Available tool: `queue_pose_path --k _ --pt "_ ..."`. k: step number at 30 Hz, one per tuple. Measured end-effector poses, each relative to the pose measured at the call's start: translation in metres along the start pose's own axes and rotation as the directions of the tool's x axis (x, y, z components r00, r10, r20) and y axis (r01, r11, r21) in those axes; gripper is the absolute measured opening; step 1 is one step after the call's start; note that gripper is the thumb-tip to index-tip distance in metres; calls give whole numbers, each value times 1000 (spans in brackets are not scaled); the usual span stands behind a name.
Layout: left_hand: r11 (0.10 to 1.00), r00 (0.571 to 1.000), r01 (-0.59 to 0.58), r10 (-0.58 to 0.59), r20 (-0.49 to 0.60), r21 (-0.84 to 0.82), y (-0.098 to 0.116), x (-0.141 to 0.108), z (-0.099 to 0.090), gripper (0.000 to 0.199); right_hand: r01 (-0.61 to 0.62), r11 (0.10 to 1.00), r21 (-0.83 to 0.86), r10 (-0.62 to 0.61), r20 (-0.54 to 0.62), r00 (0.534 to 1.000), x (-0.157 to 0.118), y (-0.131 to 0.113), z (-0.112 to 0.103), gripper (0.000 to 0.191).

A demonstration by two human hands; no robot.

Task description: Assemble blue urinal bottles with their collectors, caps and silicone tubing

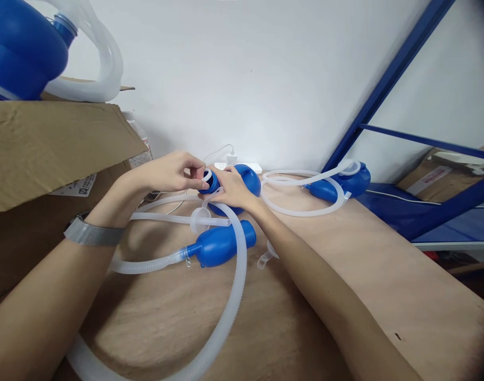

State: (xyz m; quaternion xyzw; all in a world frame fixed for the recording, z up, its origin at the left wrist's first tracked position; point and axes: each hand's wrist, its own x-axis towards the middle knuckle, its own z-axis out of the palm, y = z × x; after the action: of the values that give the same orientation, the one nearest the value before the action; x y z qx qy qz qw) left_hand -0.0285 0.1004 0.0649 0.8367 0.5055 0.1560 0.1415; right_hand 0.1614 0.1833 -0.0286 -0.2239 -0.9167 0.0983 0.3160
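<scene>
A blue plastic bottle point(248, 181) lies on the wooden tabletop, its open neck turned to the left. My right hand point(234, 188) is wrapped around it near the neck. At the mouth, my left hand point(172, 170) pinches a white ring point(207, 175) between thumb and fingers. A translucent strap piece hangs below the neck by my right fingers. Nearer me lies a blue bulb-shaped receptacle point(222, 247) joined to a ribbed white hose point(239, 270), which loops across the table. Just behind the receptacle is a translucent round disc point(200, 220).
Another blue bottle with a coiled hose point(301, 211) lies to the right, beside a blue metal rack point(379, 79). A cardboard box point(55, 137) stands at left, topped by a large blue bottle point(23, 47). A power strip point(250, 168) sits along the wall.
</scene>
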Motion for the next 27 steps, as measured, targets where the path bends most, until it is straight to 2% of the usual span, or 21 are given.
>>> queue_pose_path --k 5,11,18,23,27 --pt "998 1000 16 -18 -23 -66 2 -1 -1 37 -14 1000 -18 14 6 1000 1 1 0 43" --pt "995 996 80 -82 -19 -63 8 -1 -2 33 -15 999 -42 15 6 1000 2 2 1 42" --pt "987 979 54 -82 -184 -151 20 -17 -17 40 -20 999 -46 19 -5 1000 0 1 -2 44" --pt "992 987 123 -123 -99 -3 25 -21 -22 30 -22 999 -38 22 -8 1000 -1 -1 -3 39" --pt "984 993 119 -119 -8 131 12 -14 -17 31 -19 1000 -10 19 6 1000 -1 1 -2 41"
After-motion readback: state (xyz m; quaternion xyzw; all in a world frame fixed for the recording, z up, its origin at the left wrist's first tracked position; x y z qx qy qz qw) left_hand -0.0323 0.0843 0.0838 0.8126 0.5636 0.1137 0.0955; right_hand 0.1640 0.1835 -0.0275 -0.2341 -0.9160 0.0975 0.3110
